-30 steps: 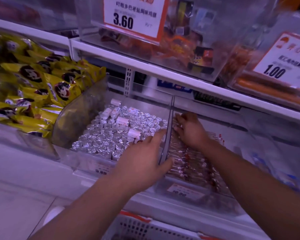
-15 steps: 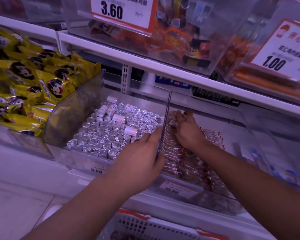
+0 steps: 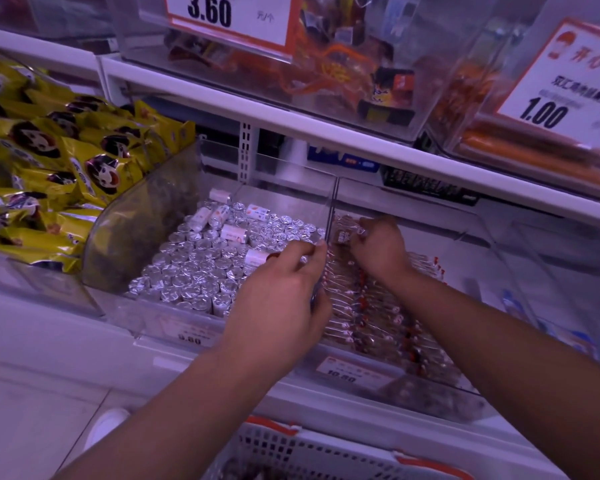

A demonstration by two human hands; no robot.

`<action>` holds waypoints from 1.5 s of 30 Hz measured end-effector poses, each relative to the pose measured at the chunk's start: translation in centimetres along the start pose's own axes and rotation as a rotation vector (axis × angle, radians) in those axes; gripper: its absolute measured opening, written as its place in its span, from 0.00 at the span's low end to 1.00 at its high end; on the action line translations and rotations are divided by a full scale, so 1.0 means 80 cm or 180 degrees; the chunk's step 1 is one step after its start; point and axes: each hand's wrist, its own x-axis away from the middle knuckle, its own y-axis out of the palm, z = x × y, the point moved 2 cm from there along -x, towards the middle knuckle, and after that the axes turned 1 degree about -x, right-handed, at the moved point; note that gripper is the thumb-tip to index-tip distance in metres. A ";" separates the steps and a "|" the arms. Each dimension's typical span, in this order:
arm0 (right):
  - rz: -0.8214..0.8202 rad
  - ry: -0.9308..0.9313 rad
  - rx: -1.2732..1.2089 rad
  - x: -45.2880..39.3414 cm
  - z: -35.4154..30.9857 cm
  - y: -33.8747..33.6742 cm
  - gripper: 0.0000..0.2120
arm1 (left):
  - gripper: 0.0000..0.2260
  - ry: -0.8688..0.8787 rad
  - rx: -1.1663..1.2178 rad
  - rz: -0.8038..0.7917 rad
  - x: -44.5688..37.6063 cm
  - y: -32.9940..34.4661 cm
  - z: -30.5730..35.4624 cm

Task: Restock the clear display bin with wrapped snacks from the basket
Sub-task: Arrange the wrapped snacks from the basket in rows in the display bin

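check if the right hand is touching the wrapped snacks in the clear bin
Touching. The head view shows the right hand inside the clear bin, its fingers pinching a wrapped snack at the back of the row.

Two hands: the left (image 3: 278, 306) and the right (image 3: 378, 247). Three clear bins on the lower shelf: one (image 3: 136, 220) with foil rolls (image 3: 187, 271), too many to count, plus about five white rolls (image 3: 234, 233) on top; one (image 3: 499, 258) with wrapped snacks (image 3: 368, 306) in rows, too many to count; and one at far left holding yellow packets (image 3: 94, 157), a dozen or more. Two large price signs above, 3.60 (image 3: 229, 15) and 1.00 (image 3: 561, 88). Two small labels on bin fronts. One basket (image 3: 291, 448).
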 end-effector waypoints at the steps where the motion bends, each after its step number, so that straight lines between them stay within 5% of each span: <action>1: -0.0081 -0.0107 0.0137 -0.002 0.001 -0.001 0.17 | 0.26 0.0015 -0.0041 0.0017 -0.001 0.001 0.002; 8: -0.0208 -0.0867 0.1943 0.009 0.011 -0.015 0.27 | 0.24 0.0219 -0.0420 0.0151 -0.002 -0.007 0.007; 13: -0.0312 -0.0805 0.1434 0.024 0.009 -0.032 0.31 | 0.17 0.1020 -0.0531 0.0274 0.012 -0.012 0.028; 17: -0.0172 -0.0686 0.0844 0.046 0.022 -0.072 0.27 | 0.14 0.1660 -0.0448 -0.0363 0.033 0.011 0.056; 20: -0.0504 -0.0441 0.0654 0.072 0.044 -0.095 0.27 | 0.11 0.1405 -0.0435 -0.0950 0.036 0.027 0.061; 24: -0.0946 -0.0408 0.0737 0.107 0.069 -0.109 0.26 | 0.12 0.1294 -0.0392 -0.1051 0.035 0.033 0.067; 33: -0.0785 -0.0790 0.0676 0.062 0.034 -0.066 0.30 | 0.17 0.1174 -0.0197 -0.0934 0.030 0.020 0.078; 38: -0.0780 -0.1158 0.1074 0.027 0.019 -0.027 0.33 | 0.13 0.1382 -0.0551 -0.0066 0.023 -0.004 0.061; 45: -0.0788 -0.1566 0.0954 0.020 0.044 -0.021 0.37 | 0.12 0.0906 -0.0310 -0.0259 0.011 -0.009 0.016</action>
